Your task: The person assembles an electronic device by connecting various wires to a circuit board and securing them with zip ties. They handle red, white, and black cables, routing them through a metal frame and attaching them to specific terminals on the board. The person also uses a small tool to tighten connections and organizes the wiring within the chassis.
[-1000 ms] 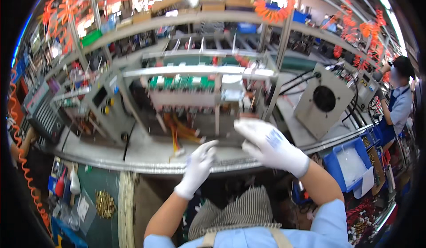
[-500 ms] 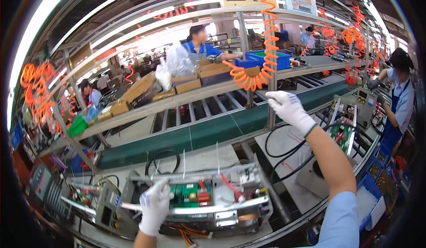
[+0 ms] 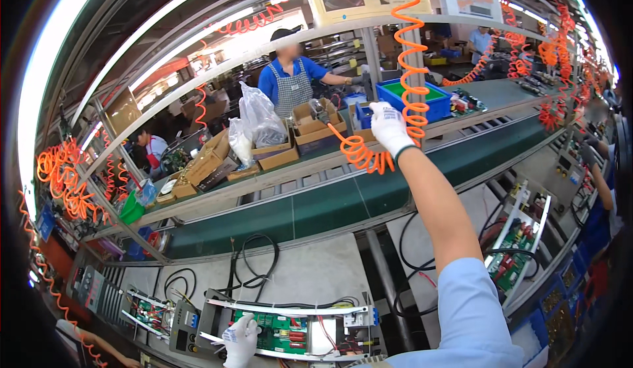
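Note:
My left hand (image 3: 241, 339), in a white glove, is closed at the left end of an open metal chassis (image 3: 359, 316). Its curled fingers sit beside a green circuit board (image 3: 285, 330) and over a pale rail; whatever they hold is hidden. My gloved right hand (image 3: 390, 127) is raised at the shelf, just left of an orange coiled hose (image 3: 410, 58). A small blue bin (image 3: 364, 113) is right beside its bent fingers, whose tips are out of sight. Behind the hose stands a larger blue crate (image 3: 432, 110) with a green inside.
Open cardboard boxes (image 3: 273, 154) and clear plastic bags (image 3: 260, 114) line the shelf. A green conveyor belt (image 3: 316, 206) runs below it. More opened units (image 3: 517, 243) and black cables (image 3: 257, 262) lie on the bench. A co-worker (image 3: 290, 78) stands across the shelf.
My right hand has reached up and left, from over the belt to the hose and small blue bin. My left hand stays at the chassis end. The view has shifted, placing the chassis lower.

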`<state>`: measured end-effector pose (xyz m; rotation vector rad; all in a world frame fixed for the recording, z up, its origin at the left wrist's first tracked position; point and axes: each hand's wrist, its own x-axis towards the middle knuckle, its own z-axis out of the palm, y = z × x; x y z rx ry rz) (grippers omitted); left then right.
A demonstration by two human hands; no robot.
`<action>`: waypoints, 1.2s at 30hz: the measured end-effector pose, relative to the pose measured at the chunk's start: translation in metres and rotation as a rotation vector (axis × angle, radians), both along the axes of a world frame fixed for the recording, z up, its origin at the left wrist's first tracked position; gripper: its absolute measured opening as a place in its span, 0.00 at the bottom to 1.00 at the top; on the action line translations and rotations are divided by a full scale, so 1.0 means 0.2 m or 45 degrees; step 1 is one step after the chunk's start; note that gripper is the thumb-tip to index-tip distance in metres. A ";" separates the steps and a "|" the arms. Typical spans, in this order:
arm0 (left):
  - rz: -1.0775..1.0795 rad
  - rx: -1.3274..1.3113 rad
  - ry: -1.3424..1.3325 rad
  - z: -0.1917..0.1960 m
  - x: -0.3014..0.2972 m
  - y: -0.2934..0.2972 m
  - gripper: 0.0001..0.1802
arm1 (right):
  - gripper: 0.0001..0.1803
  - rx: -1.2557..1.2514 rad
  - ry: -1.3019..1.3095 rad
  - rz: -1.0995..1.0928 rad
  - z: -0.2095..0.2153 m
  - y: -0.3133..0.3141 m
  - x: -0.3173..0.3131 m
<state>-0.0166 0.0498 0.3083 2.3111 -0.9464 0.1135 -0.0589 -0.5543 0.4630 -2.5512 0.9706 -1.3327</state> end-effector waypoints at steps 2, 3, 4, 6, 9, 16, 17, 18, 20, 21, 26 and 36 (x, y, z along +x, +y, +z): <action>0.029 0.009 0.018 0.00 -0.02 0.00 0.12 | 0.20 0.122 0.287 -0.253 0.05 -0.01 0.06; 0.038 0.015 -0.001 -0.01 -0.02 -0.01 0.12 | 0.23 0.126 0.219 -0.331 0.00 -0.09 0.13; 0.037 0.022 -0.023 -0.01 -0.01 -0.02 0.12 | 0.22 0.141 0.273 -0.418 -0.03 -0.17 0.14; 0.034 0.062 -0.112 0.01 -0.01 -0.05 0.13 | 0.21 0.185 0.404 -0.581 -0.12 -0.30 0.18; 0.107 0.156 -0.046 -0.06 0.03 -0.01 0.13 | 0.12 0.143 0.262 -0.353 -0.19 -0.39 0.18; 0.191 0.096 0.222 -0.07 0.00 -0.03 0.13 | 0.12 0.011 0.083 -0.241 -0.17 -0.33 0.14; 0.197 0.108 0.219 -0.04 -0.01 -0.06 0.14 | 0.13 0.002 0.032 -0.210 -0.21 -0.35 0.13; 0.203 0.121 0.217 -0.03 -0.01 -0.07 0.14 | 0.13 0.020 -0.012 -0.211 -0.24 -0.36 0.11; 0.193 0.123 0.157 -0.05 0.01 -0.05 0.14 | 0.13 0.050 -0.124 -0.195 -0.25 -0.37 0.10; 0.196 0.140 0.139 -0.06 0.01 -0.04 0.14 | 0.13 0.080 -0.192 -0.178 -0.27 -0.38 0.11; 0.211 0.152 0.172 -0.02 -0.02 -0.07 0.14 | 0.14 -0.061 -0.332 -0.108 -0.13 -0.35 0.11; -0.302 0.042 -0.629 0.54 0.17 -0.74 0.10 | 0.14 0.031 -0.338 0.230 0.09 -0.09 -0.25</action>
